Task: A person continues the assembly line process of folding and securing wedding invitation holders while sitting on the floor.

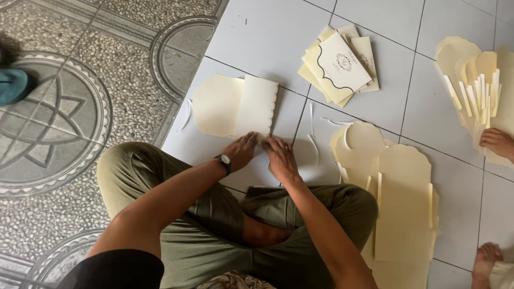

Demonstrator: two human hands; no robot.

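Observation:
A cream card sheet [235, 105] with a scalloped flap folded over lies on the white floor tiles in front of my crossed legs. My left hand [241, 151], with a dark wristwatch on the wrist, presses fingertips on the sheet's near edge. My right hand [279, 155] rests beside it, fingers down at the same edge, close to touching the left hand. Neither hand lifts anything.
A pile of folded cream cards [338, 65], the top one printed, lies farther away. A stack of flat cream cut-outs [399, 203] sits at my right knee. Thin white paper strips [313, 140] lie loose. Another person's hand [498, 142] and foot [484, 258] are at the right by more sheets [474, 80].

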